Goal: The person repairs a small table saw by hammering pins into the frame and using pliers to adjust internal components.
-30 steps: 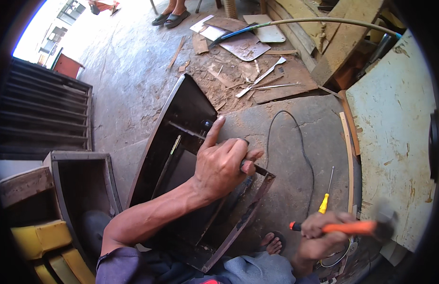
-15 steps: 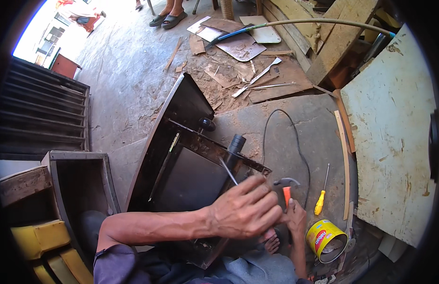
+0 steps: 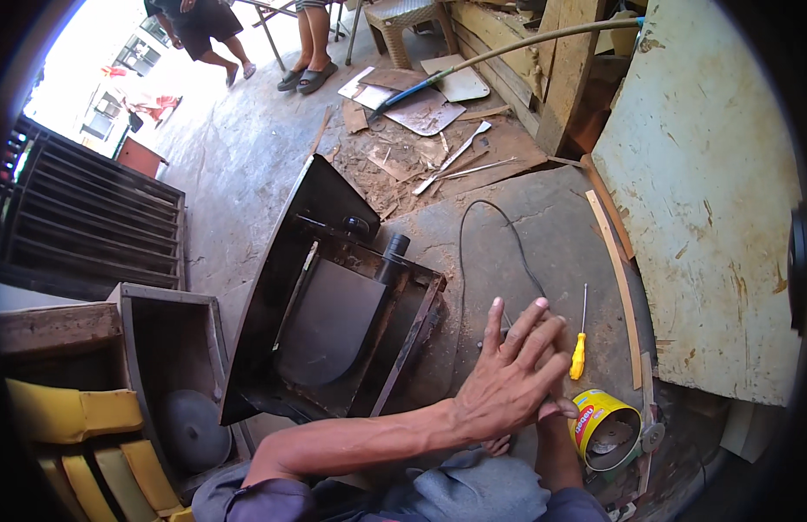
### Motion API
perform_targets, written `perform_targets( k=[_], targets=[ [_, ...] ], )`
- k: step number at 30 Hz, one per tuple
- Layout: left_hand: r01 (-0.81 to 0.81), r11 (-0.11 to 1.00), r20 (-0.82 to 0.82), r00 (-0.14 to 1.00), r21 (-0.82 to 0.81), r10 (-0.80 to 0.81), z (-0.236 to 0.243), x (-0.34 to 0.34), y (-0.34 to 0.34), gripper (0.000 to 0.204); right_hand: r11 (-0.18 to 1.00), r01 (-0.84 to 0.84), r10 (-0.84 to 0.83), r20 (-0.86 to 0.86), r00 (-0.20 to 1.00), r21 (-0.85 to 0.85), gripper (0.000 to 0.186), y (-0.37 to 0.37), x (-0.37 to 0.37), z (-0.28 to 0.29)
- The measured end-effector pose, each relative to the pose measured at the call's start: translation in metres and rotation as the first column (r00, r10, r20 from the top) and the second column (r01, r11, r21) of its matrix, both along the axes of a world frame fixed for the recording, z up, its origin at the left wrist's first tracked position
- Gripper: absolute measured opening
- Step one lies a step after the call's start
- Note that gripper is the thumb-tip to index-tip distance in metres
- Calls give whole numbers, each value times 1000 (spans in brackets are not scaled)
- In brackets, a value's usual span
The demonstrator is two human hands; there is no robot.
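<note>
Rough concrete floor (image 3: 421, 226) fills most of the head view, with splintery wood scraps (image 3: 460, 161) toward the top and a big scuffed off-white board (image 3: 699, 200) along the right. 2 people are partly visible up top, 1 wearing grey slides (image 3: 312, 80), near a woven-look stool (image 3: 408, 26). Down left there's a dark open wooden box (image 3: 171, 335) with a grey disc (image 3: 193, 431) in it, plus some yellow padded strips (image 3: 77, 418) beside it.

Main thing is a black panel-and-frame unit (image 3: 329, 313), tilted on the floor left of center, just beyond the left forearm. It's got a rusty metal frame on the near side and a short black tube (image 3: 394, 248) poking out at its upper right. Neither hand looks to be touching it.

Left hand (image 3: 512, 378) is to the right of the unit, back facing up, fingers stretched out and spread a bit. Palm's hidden, so can't tell if it's got hold of anything. Right hand (image 3: 555, 407) is mostly covered by the left, so no clue on that grip either. Just right of them is an open yellow tin (image 3: 599, 402) tipped over, with a yellow-handled screwdriver (image 3: 578, 355) lying above it
</note>
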State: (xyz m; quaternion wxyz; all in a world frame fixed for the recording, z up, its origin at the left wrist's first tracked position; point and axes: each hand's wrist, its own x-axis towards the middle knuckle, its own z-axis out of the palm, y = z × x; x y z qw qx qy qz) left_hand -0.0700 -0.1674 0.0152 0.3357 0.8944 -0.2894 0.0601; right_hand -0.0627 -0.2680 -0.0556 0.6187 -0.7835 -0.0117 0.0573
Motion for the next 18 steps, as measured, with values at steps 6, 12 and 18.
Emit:
perform_targets(
  k=[6, 12, 18],
  targets=[
    [-486, 849, 193, 871, 206, 452, -16, -1, 27, 92, 884, 31, -134, -190, 972, -467, 44, -46, 9, -69],
    [-620, 606, 62, 723, 498, 689, -45, -28, 84, 68, 535, -32, -132, -121, 984, -844, 44, -123, 16, -121],
    [-611, 723, -209, 699, 321, 684, -25, -59, 79, 50, 435, 43, -411, -156, 898, -899, 44, -138, 38, -147]
  ],
)
